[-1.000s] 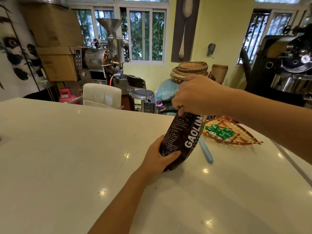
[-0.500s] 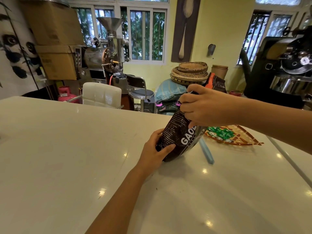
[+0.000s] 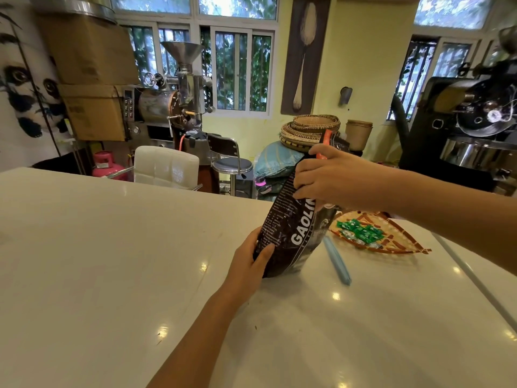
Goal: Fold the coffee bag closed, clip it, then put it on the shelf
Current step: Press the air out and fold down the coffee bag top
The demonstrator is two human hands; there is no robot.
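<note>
A dark coffee bag (image 3: 291,236) with white lettering stands tilted on the white table (image 3: 112,261). My left hand (image 3: 249,264) grips its lower left side. My right hand (image 3: 333,177) is closed around the bag's upper part, and the orange-and-black top sticks up behind my fingers. A long light-blue clip (image 3: 337,261) lies flat on the table just right of the bag, apart from both hands.
A woven tray (image 3: 402,242) with several green sachets (image 3: 361,232) sits behind the clip. A white chair (image 3: 166,166) and a stool (image 3: 232,163) stand beyond the table's far edge. Coffee roasters, cardboard boxes and stacked baskets (image 3: 310,130) fill the background.
My right hand slid down from the bag's top to its upper body, so the orange top now shows above my fingers. The bag stands a little more upright. My left hand stayed at the base.
</note>
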